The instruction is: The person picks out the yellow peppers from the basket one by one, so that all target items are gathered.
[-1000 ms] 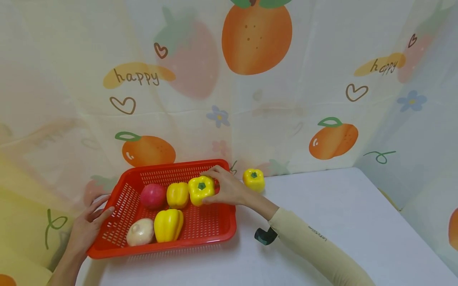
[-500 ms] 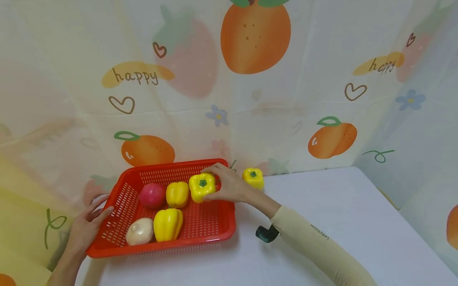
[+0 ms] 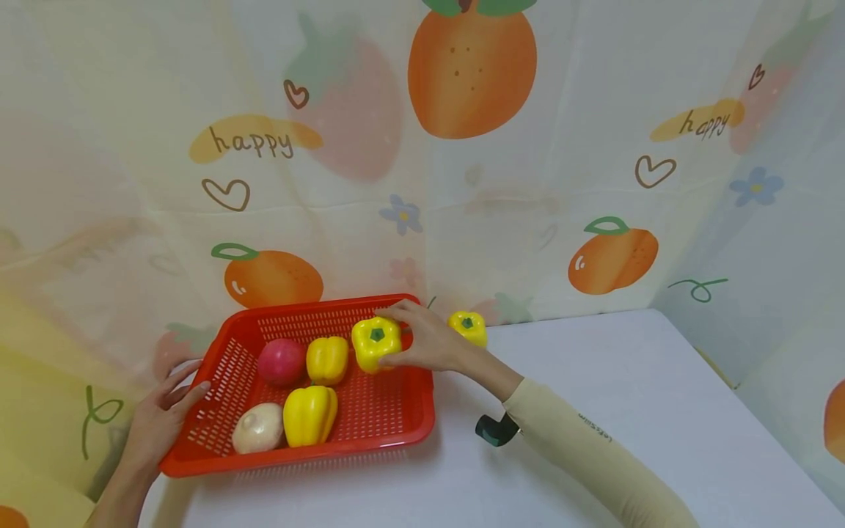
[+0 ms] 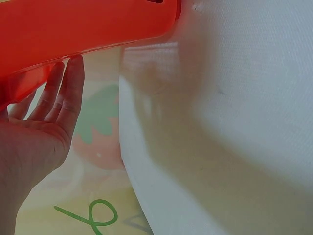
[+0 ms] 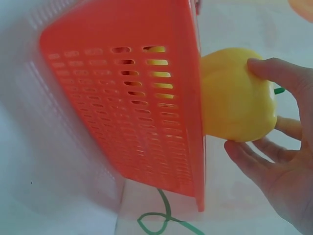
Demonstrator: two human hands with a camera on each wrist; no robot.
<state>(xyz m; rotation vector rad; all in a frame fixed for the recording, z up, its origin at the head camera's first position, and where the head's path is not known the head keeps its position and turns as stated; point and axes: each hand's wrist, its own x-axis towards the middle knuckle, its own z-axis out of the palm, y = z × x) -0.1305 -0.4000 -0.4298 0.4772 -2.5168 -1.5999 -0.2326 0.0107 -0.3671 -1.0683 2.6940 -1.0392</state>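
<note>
"What's new?"
"The yellow pepper (image 3: 375, 339), gripped in the right hand (image 3: 428, 339), rises near the red basket (image 3: 356, 447)'s right edge, seemingly off its floor."
"Left hand (image 3: 161, 418)?"
"Holding the left edge."

Glossy yellow pepper (image 3: 368, 350), stem-end up, over the right half of a red basket (image 3: 370, 443).

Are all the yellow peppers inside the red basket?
No, one pepper sits on the white table, outside the basket.
</note>
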